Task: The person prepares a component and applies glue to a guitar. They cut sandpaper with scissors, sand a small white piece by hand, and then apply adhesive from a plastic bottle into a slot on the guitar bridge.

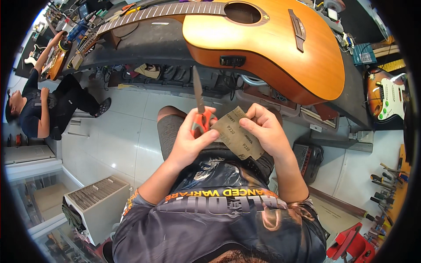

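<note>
My left hand is closed around the red and grey handles of a pair of scissors. Their blades point up and away from me, seemingly together. In my right hand, a brown sheet of sandpaper is pinched between thumb and fingers. The sheet has printing on its back and a stepped lower edge. My left thumb reaches the sheet's left edge; whether it presses on it I cannot tell. Both hands are above my lap. Beyond them, an acoustic guitar lies face up on the dark workbench.
At the far left another person sits with an arm stretched toward a guitar body. A sunburst electric guitar stands at the right. Hand tools line the right side. A box of upright sheets is at lower left.
</note>
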The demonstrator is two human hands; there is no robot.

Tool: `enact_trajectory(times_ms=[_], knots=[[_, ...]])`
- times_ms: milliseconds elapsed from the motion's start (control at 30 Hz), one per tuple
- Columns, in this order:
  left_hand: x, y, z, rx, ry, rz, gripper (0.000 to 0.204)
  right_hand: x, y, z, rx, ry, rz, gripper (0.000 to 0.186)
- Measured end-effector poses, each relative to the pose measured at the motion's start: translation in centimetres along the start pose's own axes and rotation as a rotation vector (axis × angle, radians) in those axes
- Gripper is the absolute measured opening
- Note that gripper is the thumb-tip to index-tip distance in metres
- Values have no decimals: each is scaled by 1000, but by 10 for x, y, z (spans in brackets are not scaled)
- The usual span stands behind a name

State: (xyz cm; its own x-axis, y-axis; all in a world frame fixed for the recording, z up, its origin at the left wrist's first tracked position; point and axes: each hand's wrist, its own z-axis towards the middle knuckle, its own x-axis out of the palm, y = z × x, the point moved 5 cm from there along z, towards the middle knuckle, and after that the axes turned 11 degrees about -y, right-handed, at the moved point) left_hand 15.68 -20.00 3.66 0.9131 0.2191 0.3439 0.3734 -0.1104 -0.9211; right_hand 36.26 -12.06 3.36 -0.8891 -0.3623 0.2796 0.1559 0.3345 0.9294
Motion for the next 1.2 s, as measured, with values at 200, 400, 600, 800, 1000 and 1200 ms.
enact_trajectory(times_ms=[200, 400, 600, 800, 1000, 1200], knots=[[15, -2, 6, 72, -12, 142, 41, 8, 12, -13, -2, -72, 19, 17], [15, 1, 7, 136, -9, 189, 39, -11, -5, -13, 100, -55, -18, 24], [-6, 3, 6, -34, 178, 6, 68, -29, 20, -12, -58, -153, -136, 18], [-32, 9, -10, -232, 326, -395, 83, -42, 40, -11, -140, -208, -70, 19], [-47, 23, -19, -387, 273, -106, 83, -42, 46, -9, -183, -198, -130, 17], [-41, 11, -16, -135, 360, 411, 77, -35, 51, -11, -191, -202, -153, 16]])
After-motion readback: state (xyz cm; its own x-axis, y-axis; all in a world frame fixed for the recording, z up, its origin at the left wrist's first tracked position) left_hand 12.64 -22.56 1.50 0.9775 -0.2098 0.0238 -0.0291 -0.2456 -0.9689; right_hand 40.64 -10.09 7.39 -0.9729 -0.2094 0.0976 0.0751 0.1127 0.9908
